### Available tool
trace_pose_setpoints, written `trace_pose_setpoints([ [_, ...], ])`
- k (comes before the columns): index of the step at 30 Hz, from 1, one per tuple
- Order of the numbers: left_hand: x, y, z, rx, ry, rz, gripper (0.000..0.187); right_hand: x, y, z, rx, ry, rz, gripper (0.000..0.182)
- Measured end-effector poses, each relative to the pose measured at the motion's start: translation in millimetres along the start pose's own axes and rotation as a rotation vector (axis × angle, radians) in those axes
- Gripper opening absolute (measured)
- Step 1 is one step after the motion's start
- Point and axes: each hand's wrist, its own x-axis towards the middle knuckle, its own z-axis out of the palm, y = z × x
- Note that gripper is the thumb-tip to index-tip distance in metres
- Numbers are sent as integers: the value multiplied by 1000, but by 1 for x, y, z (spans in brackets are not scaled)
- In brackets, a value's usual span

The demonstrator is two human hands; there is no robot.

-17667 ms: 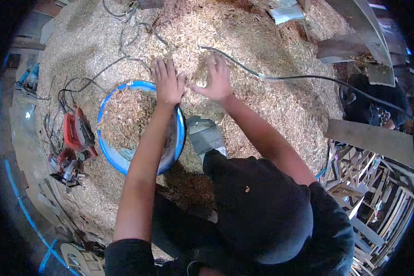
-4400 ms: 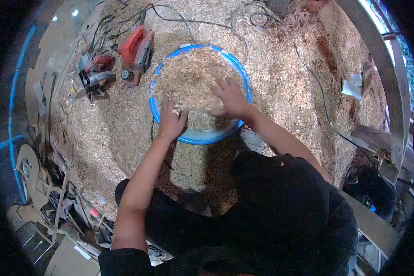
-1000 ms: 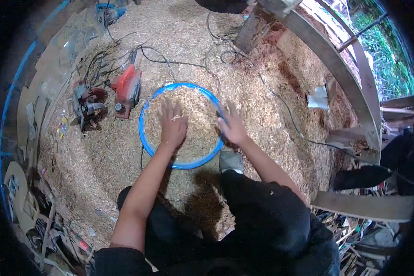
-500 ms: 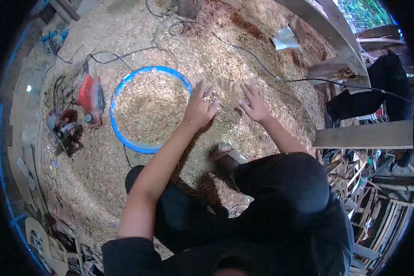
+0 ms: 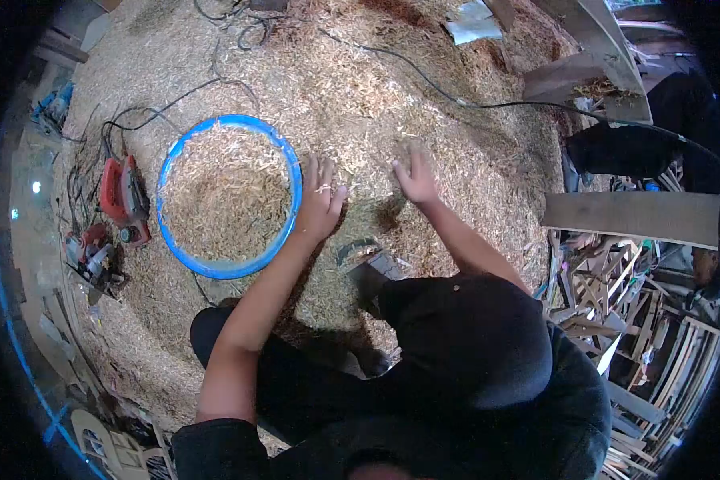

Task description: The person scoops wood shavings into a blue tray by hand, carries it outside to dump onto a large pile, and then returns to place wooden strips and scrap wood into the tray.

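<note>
My left hand (image 5: 320, 200) is beside the right rim of a round blue-rimmed tub (image 5: 165, 232), fingers stretched out and touching the wood shavings (image 5: 360, 104), with a few bits stuck on its back. The tub is full of shavings. To the right, my right hand (image 5: 415, 178) lies on the shavings with fingers spread; its fingertips are blurred. A patch of flattened shavings lies between my hands. Neither hand shows anything gripped.
A red power tool (image 5: 122, 196) and another tool (image 5: 94, 260) lie left of the tub. A black cable (image 5: 424, 76) crosses the shavings. At right are a plank (image 5: 632, 218), a wood pile and a person's dark-clothed leg (image 5: 624, 150).
The view has shifted, so the tub and tools appear further left. My left hand is now closer beside the tub's rim, and both hands appear slightly lower and further left.
</note>
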Motion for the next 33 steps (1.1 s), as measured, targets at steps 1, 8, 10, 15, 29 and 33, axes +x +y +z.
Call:
trace_pose_setpoints([
  [1, 3, -2, 3, -24, 37, -25, 68, -2, -16, 1, 70, 13, -49, 96],
  [8, 40, -4, 2, -36, 184, 57, 63, -2, -71, -5, 286, -219, -272, 81],
  [10, 62, -11, -2, 12, 226, 25, 62, 12, -76, -11, 304, -231, -279, 79],
  [15, 114, -43, -12, 72, 251, -28, 62, 71, -75, -18, 26, -120, -239, 73],
  [29, 217, -76, -29, 141, 67, -157, 60, 215, -40, -7, 63, -136, 22, 80],
  [33, 192, -69, -26, 90, 34, -247, 65, 195, -38, -10, 92, -169, -35, 73],
])
